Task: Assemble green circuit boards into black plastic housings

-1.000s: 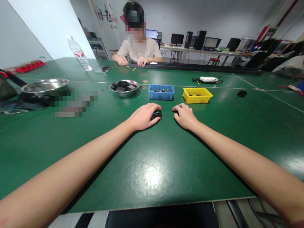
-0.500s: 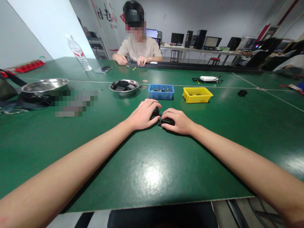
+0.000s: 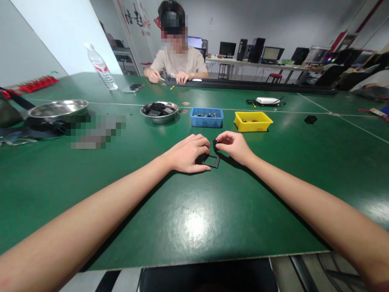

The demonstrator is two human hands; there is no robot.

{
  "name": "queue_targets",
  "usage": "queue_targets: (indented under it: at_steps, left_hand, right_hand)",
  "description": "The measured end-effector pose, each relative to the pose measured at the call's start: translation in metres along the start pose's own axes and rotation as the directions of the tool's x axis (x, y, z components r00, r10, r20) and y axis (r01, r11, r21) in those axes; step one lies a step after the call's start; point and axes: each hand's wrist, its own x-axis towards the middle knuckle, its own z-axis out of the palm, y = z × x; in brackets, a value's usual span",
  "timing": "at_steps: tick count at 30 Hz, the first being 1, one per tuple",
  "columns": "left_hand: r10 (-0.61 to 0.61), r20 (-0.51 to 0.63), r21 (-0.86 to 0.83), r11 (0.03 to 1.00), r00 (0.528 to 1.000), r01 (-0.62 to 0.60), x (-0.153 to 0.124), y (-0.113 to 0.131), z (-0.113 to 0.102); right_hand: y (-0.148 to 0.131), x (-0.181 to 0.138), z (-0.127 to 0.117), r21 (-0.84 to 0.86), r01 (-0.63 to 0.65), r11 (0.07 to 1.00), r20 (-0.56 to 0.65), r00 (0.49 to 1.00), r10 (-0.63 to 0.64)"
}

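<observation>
My left hand lies low over the green table, its fingers curled round a flat black rectangular frame. The frame's open end sticks out to the right, past the thumb; the rest is under my palm. Just to the right, my right hand pinches a small black piece between thumb and fingertips. That piece is held apart from the frame, a little beyond it. Its exact kind is too small to make out.
Beyond my hands stand a blue bin of small metal parts, a yellow bin and a steel bowl of black parts. A steel plate and a water bottle are left. A person works opposite.
My right hand has moved slightly up and right, away from the frame, with a small black piece pinched in it. My left hand has shifted a little toward me, over the frame.
</observation>
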Motion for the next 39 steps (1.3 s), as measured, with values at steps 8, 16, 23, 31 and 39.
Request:
queue_targets:
  at_steps: [8,16,23,31,39]
  left_hand:
    - [-0.062,-0.026,0.013,0.998,0.998,0.063,0.001,-0.002,0.003]
    - [-0.120,-0.041,0.077,0.989,0.992,0.123,0.000,-0.004,0.003]
    - [-0.137,-0.042,0.100,0.985,0.990,0.140,0.000,-0.004,0.003]
    - [-0.121,-0.047,0.168,0.978,0.992,0.127,0.001,-0.003,0.001]
    - [-0.129,-0.044,0.163,0.978,0.991,0.134,0.001,-0.003,0.001]
  right_hand:
    - [0.006,0.003,-0.001,-0.045,-0.050,0.998,-0.027,0.998,0.049]
    - [0.004,-0.002,0.003,-0.268,-0.004,0.963,-0.034,0.999,-0.006]
    - [-0.002,-0.005,-0.001,-0.278,0.074,0.958,-0.220,0.965,-0.139]
    - [-0.011,-0.017,0.009,-0.159,0.266,0.951,-0.012,0.962,-0.272]
    - [-0.015,-0.016,0.008,-0.319,0.267,0.909,0.077,0.964,-0.256]
